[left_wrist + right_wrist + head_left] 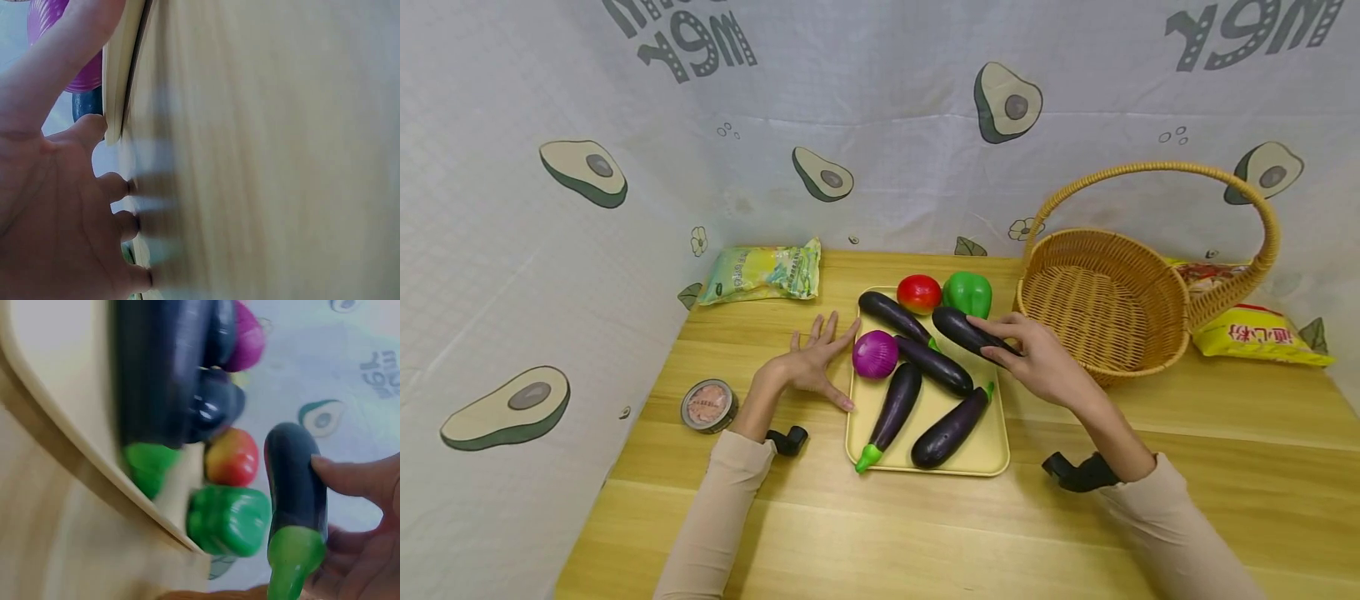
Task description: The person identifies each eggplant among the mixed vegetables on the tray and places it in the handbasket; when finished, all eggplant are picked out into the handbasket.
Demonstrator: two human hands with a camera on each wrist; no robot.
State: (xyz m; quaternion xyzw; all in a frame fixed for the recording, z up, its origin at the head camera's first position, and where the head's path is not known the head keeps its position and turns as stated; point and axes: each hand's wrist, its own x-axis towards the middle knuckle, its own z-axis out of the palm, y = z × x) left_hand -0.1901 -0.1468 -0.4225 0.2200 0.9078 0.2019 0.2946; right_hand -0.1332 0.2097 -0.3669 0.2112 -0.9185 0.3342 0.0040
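My right hand (pixel 1042 360) pinches an eggplant (pixel 964 331) between thumb and fingers, held over the upper right of a pale yellow tray (pixel 931 463). Its green stem end (pixel 296 553) shows in the right wrist view. Spread wide, my left hand (pixel 808 367) rests at the tray's left edge, thumb and index finger near the rim. Several more eggplants (pixel 951 427) lie in the tray, with a purple onion (pixel 875 355) on its left side. At the tray's far end sit a red-and-yellow mango-like fruit (pixel 919 294) and a green bell pepper (pixel 967 294).
A wicker basket (pixel 1078 308) with a tall handle stands right of the tray. Behind it are a yellow packet (pixel 1262 335) and a red one. A green-yellow packet (pixel 762 272) lies at the back left, and a round tin (pixel 708 405) stands left of my left wrist.
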